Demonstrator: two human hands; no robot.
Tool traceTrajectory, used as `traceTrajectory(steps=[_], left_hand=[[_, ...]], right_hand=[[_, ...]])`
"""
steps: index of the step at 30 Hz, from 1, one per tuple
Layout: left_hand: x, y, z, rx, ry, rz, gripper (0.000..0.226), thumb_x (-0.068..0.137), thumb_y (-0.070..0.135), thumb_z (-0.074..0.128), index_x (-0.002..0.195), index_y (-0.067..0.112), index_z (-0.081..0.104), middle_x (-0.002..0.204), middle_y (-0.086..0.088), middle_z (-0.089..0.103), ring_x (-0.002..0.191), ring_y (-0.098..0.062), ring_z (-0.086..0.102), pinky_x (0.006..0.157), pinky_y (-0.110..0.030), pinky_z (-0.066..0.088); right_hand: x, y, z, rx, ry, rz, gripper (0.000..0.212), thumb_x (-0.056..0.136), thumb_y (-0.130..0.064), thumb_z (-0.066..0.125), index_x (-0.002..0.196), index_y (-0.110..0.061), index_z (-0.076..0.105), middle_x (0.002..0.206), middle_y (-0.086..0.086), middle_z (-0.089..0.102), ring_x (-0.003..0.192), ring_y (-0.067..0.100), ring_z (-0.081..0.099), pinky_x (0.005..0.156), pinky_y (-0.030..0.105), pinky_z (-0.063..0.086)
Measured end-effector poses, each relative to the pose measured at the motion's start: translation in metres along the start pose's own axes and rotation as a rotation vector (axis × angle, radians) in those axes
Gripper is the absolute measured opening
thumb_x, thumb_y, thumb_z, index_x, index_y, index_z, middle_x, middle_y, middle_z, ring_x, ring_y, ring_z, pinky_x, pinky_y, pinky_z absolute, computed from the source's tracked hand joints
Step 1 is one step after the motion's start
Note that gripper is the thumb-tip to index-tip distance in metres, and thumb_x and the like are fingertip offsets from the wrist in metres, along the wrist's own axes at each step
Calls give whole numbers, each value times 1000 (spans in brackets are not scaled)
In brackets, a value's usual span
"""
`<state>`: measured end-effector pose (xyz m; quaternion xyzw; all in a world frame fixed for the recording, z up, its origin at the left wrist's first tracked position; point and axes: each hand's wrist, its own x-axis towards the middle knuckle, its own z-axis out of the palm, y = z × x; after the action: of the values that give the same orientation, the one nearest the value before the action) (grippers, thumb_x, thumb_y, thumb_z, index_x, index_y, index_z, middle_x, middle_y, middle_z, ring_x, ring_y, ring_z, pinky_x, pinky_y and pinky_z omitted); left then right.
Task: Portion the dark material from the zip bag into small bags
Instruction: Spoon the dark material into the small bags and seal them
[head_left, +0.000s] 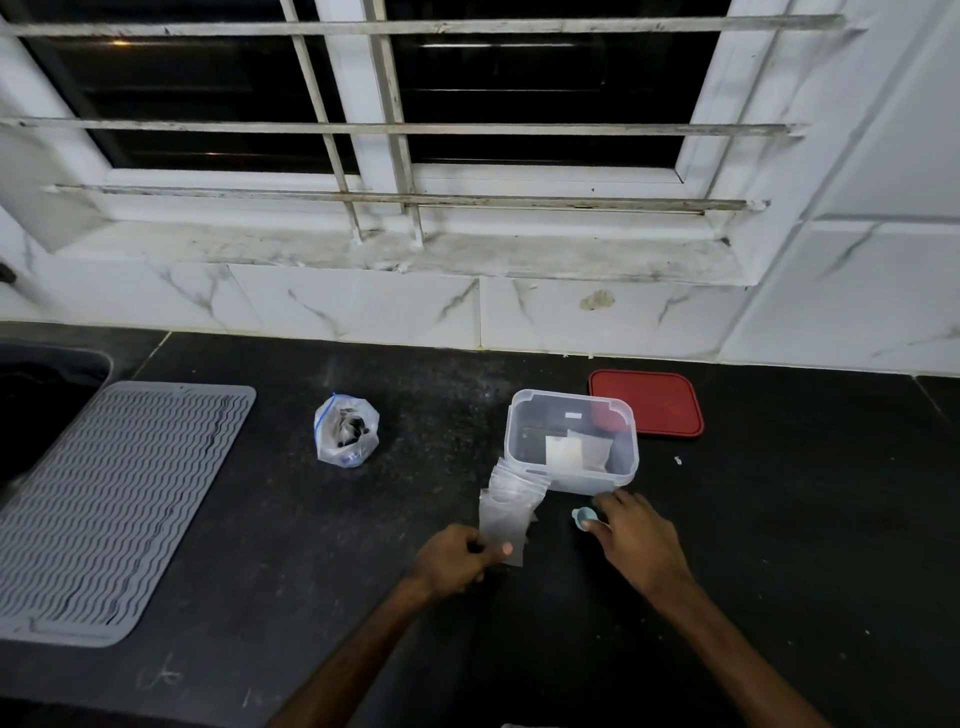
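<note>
Preparation is judged to be the step in hand. A small bag (501, 530) is pinched at its near edge between thumb and fingers of the left hand (460, 558), just in front of the clear box (571, 480), where a stack of small bags (514, 486) touches the box's front left corner. A blue scoop (583, 516), also just in front of the box, is gripped by the curled fingers of the right hand (634, 535). The zip bag (345, 431), with dark material inside, is set well left of the box, untouched. A red lid (647, 402) lies behind the box. Next, the small bag's mouth must be opened and the scoop carried across to the zip bag.
</note>
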<state>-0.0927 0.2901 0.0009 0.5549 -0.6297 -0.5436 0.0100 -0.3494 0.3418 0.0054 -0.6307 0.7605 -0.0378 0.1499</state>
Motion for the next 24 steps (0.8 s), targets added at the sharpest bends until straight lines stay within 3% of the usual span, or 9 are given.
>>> traceTrajectory(steps=[3,7,11,15,18,22,24], left_hand=[[-3,-7,-13,-3,50,-26,42,87,58,61,83,17,68,66,3,63,57,-9,56,53,-22,46],[-8,-21,-52,-117,284,-50,38,92,48,60,85,11,69,71,-6,69,62,-14,61,61,-30,51],[-8,-46,-99,-239,589,-90,35,92,44,62,84,10,68,78,-7,70,73,-19,64,68,-35,51],[7,-71,-146,-335,801,-180,41,88,46,66,97,7,64,91,-7,66,83,-20,60,68,-33,47],[29,-87,-176,-334,810,-257,56,82,53,69,111,6,59,110,-13,64,100,-28,61,86,-42,51],[52,-91,-201,-249,781,-247,79,74,59,73,127,5,50,127,-18,57,117,-34,55,100,-47,47],[62,-87,-207,-168,769,-223,82,75,58,74,129,2,49,130,-20,54,122,-36,51,103,-47,44]], right_hand=[[5,8,19,-54,-89,55,41,94,-41,57,130,-22,50,132,-3,47,117,17,47,89,33,50],[6,11,28,-85,-16,87,24,97,-28,50,120,-24,54,126,-4,49,110,16,50,86,33,49],[-15,14,10,33,88,141,9,99,-29,44,100,-29,54,97,-7,65,86,15,61,74,34,48],[-41,-1,-28,332,253,89,13,97,-32,52,100,-41,61,70,-13,63,66,6,61,63,34,51],[-40,-32,-51,522,294,-1,16,96,-20,56,92,-30,67,69,-13,64,69,5,62,64,22,49],[-19,-97,-57,878,126,127,28,104,-21,42,80,-17,58,65,-2,56,59,14,51,55,37,43],[-5,-132,-46,930,57,138,30,105,-27,39,78,-22,53,65,-6,50,62,12,47,58,33,40]])
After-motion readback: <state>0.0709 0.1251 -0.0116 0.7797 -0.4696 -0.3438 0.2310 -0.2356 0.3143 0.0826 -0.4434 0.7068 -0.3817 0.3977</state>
